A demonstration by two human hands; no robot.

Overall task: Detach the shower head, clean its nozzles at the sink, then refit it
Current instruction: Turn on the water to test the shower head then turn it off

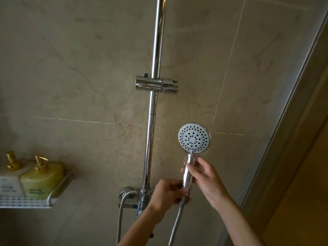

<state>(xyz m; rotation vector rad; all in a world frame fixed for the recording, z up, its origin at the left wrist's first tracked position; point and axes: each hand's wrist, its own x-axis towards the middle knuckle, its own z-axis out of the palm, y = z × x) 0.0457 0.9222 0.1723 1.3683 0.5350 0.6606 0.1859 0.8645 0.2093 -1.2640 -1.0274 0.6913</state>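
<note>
a person's two bare hands hold a round chrome shower head with a pale grey nozzle face clear of the wall, its face turned toward the camera, low and to the right of the vertical chrome riser rail. the right hand is wrapped around the upper part of the handle, just below the round face. the left hand is closed around the bottom of the handle, where the ribbed silver metal hose joins it; the hose drops away to the bottom edge of the frame. the chrome sliding holder bracket sits on the rail well above the shower head, with bare beige marble-look wall tile on both sides of it. the chrome mixer valve lies at the foot of the rail, just left of the left hand and partly hidden by it. far to the left, a white perforated wall shelf carries a white pump bottle and a green pump bottle, both with gold tops, standing side by side. at the right edge, a slanted pale frame edge closes the space beside the right forearm.
</note>
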